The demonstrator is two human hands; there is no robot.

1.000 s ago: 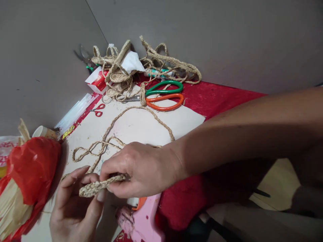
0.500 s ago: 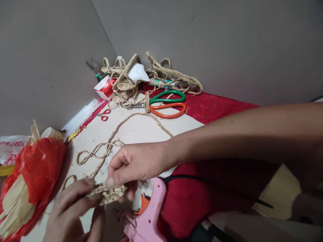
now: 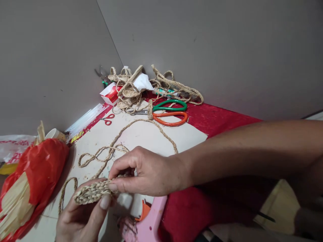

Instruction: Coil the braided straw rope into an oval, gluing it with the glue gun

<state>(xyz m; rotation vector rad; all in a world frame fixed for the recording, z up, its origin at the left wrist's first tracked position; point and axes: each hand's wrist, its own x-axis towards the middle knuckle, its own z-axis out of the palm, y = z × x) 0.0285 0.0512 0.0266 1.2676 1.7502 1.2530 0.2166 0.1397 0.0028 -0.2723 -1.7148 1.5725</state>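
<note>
A small coiled piece of braided straw cord is held between both hands above the white sheet. My left hand supports it from below, with the thumb pressed on its near edge. With thumb and forefinger my right hand pinches the right end of the piece; some of that end is hidden behind the fingers. A long braided straw cord loops over the sheet behind the hands. Just below my right hand lies a pink glue gun with an orange trigger.
Large scissors with green and orange handles lie behind the hands, near small red scissors. Bundled straw braids and pliers stand against the wall. A red plastic bag of husks sits left, beside clear sticks.
The coiled piece has been turned and shows its braided side more plainly. My left thumb now presses on it, and my right hand has shifted slightly right. The view has tilted slightly.
</note>
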